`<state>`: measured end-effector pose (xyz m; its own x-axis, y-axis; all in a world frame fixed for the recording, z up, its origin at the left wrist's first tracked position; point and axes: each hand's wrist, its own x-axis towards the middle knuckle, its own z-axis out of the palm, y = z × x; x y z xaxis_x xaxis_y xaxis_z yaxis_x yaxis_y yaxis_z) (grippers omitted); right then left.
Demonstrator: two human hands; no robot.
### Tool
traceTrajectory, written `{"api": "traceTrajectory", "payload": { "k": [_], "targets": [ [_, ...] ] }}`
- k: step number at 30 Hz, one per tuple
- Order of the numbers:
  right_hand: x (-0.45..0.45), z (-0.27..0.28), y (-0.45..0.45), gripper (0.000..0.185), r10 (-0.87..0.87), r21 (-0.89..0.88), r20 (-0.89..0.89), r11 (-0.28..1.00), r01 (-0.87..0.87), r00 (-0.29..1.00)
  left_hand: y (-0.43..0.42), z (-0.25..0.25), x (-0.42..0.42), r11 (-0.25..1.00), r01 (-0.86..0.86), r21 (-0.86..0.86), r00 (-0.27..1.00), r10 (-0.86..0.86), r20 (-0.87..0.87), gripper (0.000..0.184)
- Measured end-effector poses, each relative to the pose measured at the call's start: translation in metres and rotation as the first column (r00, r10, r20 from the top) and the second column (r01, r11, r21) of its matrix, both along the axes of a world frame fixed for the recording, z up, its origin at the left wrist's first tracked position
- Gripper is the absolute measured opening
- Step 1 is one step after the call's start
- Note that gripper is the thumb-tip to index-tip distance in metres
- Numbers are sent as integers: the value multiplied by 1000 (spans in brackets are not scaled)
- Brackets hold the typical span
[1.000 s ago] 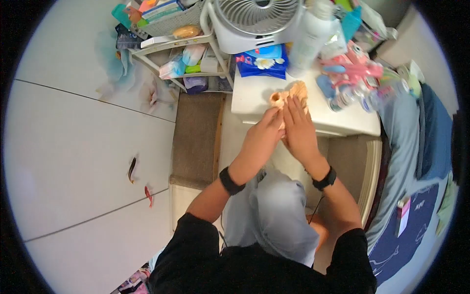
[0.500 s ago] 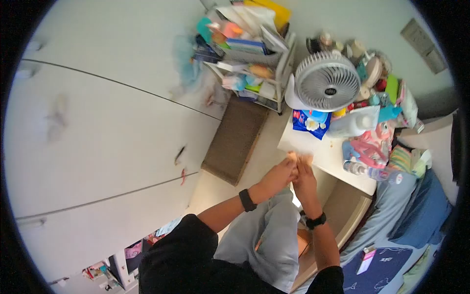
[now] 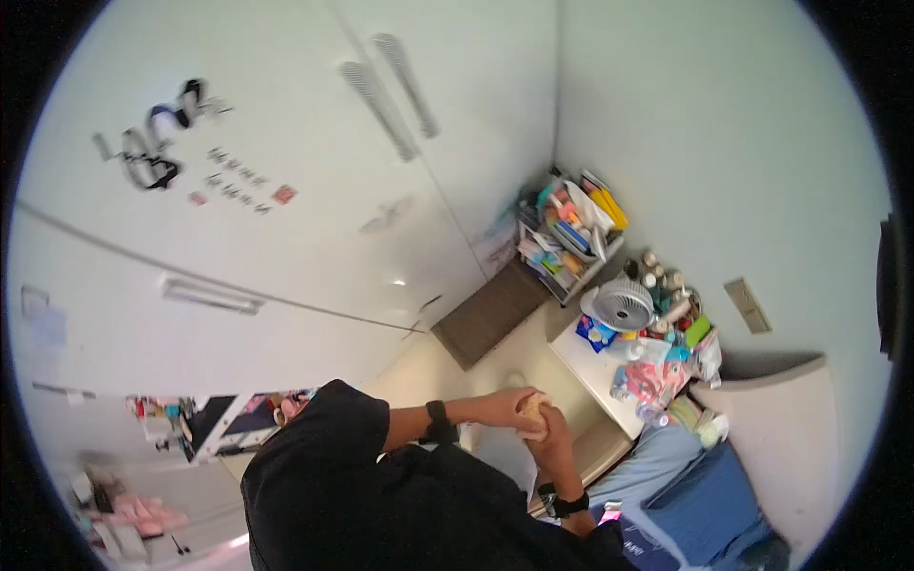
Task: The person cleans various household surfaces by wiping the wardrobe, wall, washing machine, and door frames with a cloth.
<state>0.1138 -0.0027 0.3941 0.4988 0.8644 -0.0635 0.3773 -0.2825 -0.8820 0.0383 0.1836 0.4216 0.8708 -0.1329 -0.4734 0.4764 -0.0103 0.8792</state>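
Note:
In front of my body my two hands meet around a small crumpled, peach-coloured, soft-looking thing (image 3: 533, 415); its kind I cannot make out. My left hand (image 3: 499, 407) is closed against it from the left. From the lower right, my right hand (image 3: 552, 443) closes on the same thing, with fingers partly hidden. Dark bands circle both wrists. Beyond the hands, to the right, stands a white bedside cabinet (image 3: 588, 366) crowded with items, among them a grey round fan (image 3: 624, 305) and a blue packet (image 3: 596, 332).
A loaded trolley (image 3: 571, 238) stands in the corner next to a brown mat (image 3: 492, 314). White wardrobe doors (image 3: 314, 238) fill the left. At the lower right is a bed with blue pillows (image 3: 700, 504) and a pale headboard (image 3: 790, 428).
My view has tilted up and swung, showing more wardrobe and wall. The hands now appear lower and further left in view, still together on the peach-coloured thing.

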Motion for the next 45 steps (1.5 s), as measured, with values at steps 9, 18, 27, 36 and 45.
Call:
{"api": "traceTrajectory", "payload": {
  "k": [9, 18, 27, 36, 45],
  "targets": [
    [17, 145, 165, 60, 287, 431, 381, 786, -443, 879, 84, 153, -58, 668, -719, 192, 672, 599, 434, 62],
    [-124, 231, 298, 51, 208, 631, 618, 443, -636, 758, 135, 231, -218, -18, -977, 213, 187, 413, 891, 56],
    [-356, 228, 401, 40, 250, 661, 641, 299, -688, 726, 188, 224, -426, -470, -871, 145, 54, 201, 978, 52],
    [-530, 203, 412, 38, 377, 437, 804, 152, -887, 461, 163, 177, -598, -737, -646, 199, 3, 258, 966, 50],
    [-524, 291, 434, 36, 184, 666, 729, 35, -745, 660, 206, 252, -574, -725, -678, -122, -99, -75, 992, 43]
  ]
}}
